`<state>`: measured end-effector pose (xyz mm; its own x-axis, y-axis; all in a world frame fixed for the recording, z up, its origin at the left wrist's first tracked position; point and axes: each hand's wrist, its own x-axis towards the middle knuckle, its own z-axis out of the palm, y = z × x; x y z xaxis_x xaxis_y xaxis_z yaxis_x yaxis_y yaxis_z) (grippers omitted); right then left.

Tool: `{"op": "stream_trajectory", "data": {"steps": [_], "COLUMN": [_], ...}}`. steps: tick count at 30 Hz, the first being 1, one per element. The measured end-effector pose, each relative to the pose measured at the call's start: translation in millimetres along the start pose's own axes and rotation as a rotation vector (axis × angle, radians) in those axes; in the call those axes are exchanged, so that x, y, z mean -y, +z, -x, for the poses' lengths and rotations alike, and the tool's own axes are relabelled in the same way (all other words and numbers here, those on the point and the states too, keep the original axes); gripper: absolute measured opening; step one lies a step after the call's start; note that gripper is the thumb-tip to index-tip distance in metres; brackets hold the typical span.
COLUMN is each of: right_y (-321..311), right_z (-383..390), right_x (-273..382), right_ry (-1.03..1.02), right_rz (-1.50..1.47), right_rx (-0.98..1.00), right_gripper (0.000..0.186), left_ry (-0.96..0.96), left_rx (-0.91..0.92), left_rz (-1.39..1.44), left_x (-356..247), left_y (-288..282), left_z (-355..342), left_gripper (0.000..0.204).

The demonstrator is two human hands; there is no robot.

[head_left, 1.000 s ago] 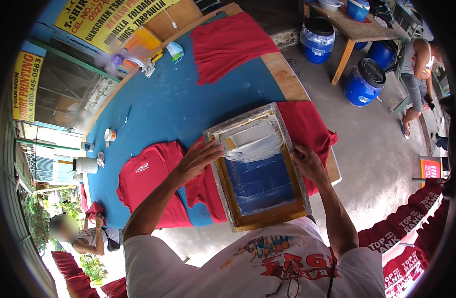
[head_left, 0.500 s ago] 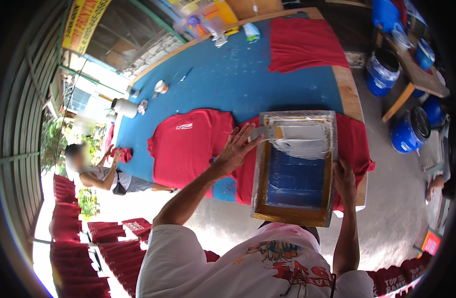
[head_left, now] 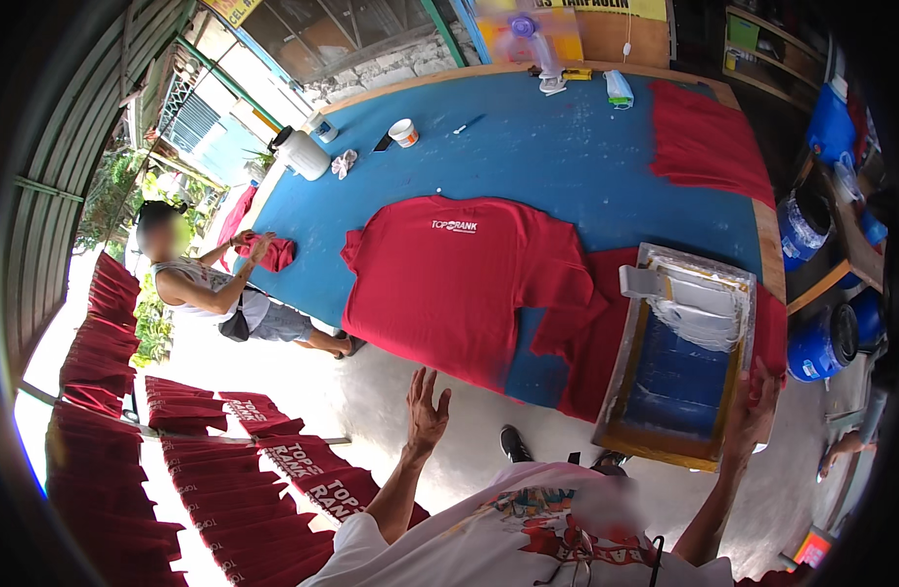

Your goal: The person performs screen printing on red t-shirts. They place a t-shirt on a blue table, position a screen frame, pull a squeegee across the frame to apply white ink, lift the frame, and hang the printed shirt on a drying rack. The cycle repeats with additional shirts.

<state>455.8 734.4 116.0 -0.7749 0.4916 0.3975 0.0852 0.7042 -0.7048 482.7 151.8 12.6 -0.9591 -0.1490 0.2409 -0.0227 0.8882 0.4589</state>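
Note:
A silk-screen printing frame (head_left: pixel 618 396) lies on a red shirt (head_left: pixel 606 284) at the table's right end. White ink is smeared over the upper part of its blue mesh. A pale flat squeegee (head_left: pixel 642 282) rests across the frame's upper left edge. My right hand (head_left: pixel 751 406) is beside the frame's lower right edge, fingers extended upward; contact with the frame is hard to make out. Away from the table edge, my left hand (head_left: pixel 428 416) is raised with its fingers apart, holding nothing. Beyond it a red T-shirt (head_left: pixel 449 293) with a small white chest print lies flat.
The blue table (head_left: pixel 557 147) carries a white tub (head_left: pixel 403 133), a large pale jar (head_left: pixel 300 154) and a red cloth (head_left: pixel 709 142). At its left end a co-worker (head_left: pixel 190 284) handles red fabric. Blue drums (head_left: pixel 821 342) stand at right; printed red cloths (head_left: pixel 273 460) hang at lower left.
My left hand has left the squeegee and drawn back toward me, its fingers spread. The squeegee stays on the frame. My view has turned left, so the table and frame appear farther right.

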Motion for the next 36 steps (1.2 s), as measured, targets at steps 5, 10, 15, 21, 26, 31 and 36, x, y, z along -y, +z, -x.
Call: {"op": "stream_trajectory", "data": {"steps": [5, 10, 15, 21, 26, 31, 36], "right_y": [88, 199, 292, 412, 487, 506, 505], "right_z": [74, 100, 73, -20, -60, -61, -68], "right_x": [140, 228, 254, 238, 226, 217, 214], "right_ry": [-0.137, -0.194, -0.279, -0.302, -0.326, -0.221, -0.227], "right_rz": [-0.234, -0.312, -0.233, 0.006, 0.218, 0.247, 0.240], "right_rx": [0.276, 0.547, 0.605, 0.506, 0.220, 0.139, 0.138], "right_gripper": [0.033, 0.035, 0.040, 0.049, 0.055, 0.044, 0.030], "left_ry": [0.000, 0.015, -0.025, 0.189, 0.199, 0.430, 0.304], "left_rx": [-0.006, -0.032, 0.052, 0.049, 0.114, 0.001, 0.174], "left_rz": [0.024, 0.251, 0.299, 0.258, 0.276, 0.095, 0.008], "left_x": [74, 101, 122, 145, 159, 193, 207], "left_y": [-38, -66, -86, -73, -37, 8, 24], "left_z": [-10, -49, -111, -233, -377, -505, -545], "left_gripper": [0.036, 0.021, 0.017, 0.026, 0.033, 0.045, 0.043]}}
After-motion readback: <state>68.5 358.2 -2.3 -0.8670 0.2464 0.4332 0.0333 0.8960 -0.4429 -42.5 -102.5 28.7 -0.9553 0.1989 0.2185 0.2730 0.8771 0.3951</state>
